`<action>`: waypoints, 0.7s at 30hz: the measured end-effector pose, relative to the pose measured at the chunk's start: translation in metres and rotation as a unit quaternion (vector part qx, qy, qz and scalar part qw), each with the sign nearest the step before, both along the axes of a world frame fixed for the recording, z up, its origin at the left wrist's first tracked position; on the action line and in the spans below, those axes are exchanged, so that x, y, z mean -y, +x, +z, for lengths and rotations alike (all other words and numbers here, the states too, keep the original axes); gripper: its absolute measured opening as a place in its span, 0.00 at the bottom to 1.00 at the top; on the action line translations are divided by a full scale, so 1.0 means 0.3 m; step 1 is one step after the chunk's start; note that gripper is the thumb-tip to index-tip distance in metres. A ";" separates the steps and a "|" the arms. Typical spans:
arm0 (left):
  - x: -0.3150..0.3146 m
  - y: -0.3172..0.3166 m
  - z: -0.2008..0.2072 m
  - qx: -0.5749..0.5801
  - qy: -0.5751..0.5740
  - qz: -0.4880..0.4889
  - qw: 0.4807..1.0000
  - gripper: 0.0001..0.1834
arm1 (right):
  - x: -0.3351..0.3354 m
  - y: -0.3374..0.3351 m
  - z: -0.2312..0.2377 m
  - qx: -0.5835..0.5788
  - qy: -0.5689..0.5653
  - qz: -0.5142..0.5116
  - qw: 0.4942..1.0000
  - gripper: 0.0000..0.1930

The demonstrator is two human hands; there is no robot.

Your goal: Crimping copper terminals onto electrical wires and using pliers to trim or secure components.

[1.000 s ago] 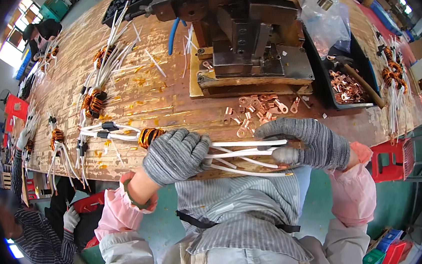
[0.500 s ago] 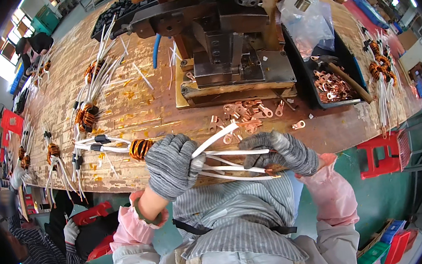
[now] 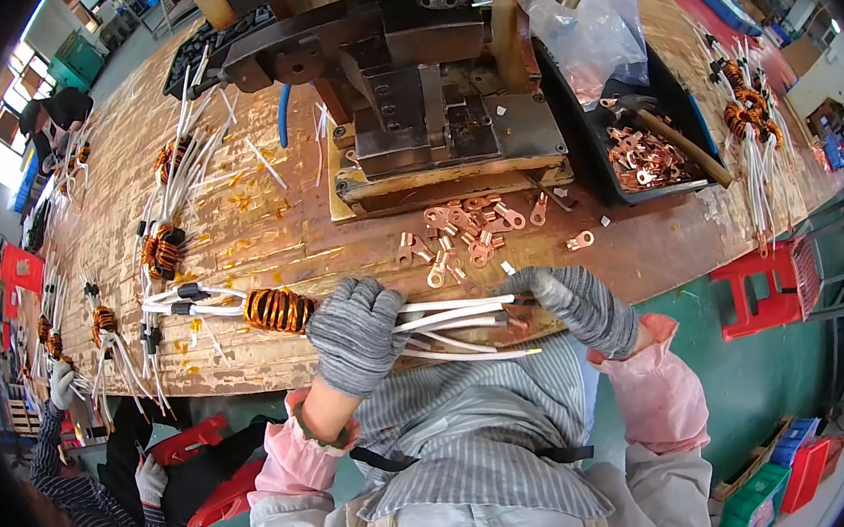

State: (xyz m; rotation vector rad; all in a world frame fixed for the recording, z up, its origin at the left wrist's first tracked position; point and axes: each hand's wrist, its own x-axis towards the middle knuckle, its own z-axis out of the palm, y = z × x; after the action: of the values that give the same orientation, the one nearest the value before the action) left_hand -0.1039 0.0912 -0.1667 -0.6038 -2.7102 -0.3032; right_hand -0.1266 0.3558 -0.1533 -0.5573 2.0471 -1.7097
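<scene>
My left hand (image 3: 356, 334), in a grey knit glove, is closed round a bundle of white insulated wires (image 3: 457, 314). These run out of a copper-wound toroidal coil (image 3: 281, 310) lying just left of that hand on the bench. My right hand (image 3: 587, 309), gloved alike, is at the wires' free ends with its fingers curled. Bare copper shows by its fingertips; whatever it grips is hidden. Loose copper ring lugs (image 3: 479, 228) lie in a heap beyond my hands, and a single lug (image 3: 580, 240) lies apart from them.
A dark metal press (image 3: 429, 112) stands beyond the lugs. To its right a black bin (image 3: 626, 190) holds more lugs, a hammer (image 3: 683, 145) and a clear plastic bag (image 3: 588, 38). Further coils (image 3: 163, 251) lie at the left. Co-workers (image 3: 102, 502) sit at the left edge.
The raised white wire has come down in line with the others. My left hand has shifted slightly right, uncovering more of the coil. The view has also shifted a little.
</scene>
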 end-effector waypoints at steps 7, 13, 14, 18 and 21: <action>-0.021 -0.002 -0.012 -0.034 0.004 0.017 0.999 0.12 | 0.067 0.004 0.064 -0.298 0.208 -0.017 0.931 0.16; -0.024 -0.007 -0.028 -0.057 0.009 0.013 0.998 0.12 | 0.050 0.049 0.026 0.075 0.051 0.052 0.995 0.17; -0.024 -0.009 -0.028 -0.059 0.008 0.009 0.998 0.11 | 0.036 0.050 -0.017 0.189 0.004 0.070 0.979 0.17; -0.017 -0.007 -0.023 -0.045 0.004 -0.018 0.999 0.12 | 0.030 0.044 0.021 0.276 0.143 0.134 0.941 0.15; -0.013 0.000 -0.014 -0.009 -0.038 -0.007 0.999 0.12 | 0.069 0.067 0.136 -0.312 0.430 0.146 0.834 0.13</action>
State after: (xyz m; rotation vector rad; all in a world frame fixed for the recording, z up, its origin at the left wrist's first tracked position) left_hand -0.1040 0.0951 -0.1708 -0.6438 -2.7120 -0.1973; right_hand -0.1063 0.3350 -0.1125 -1.1028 2.6682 -0.3020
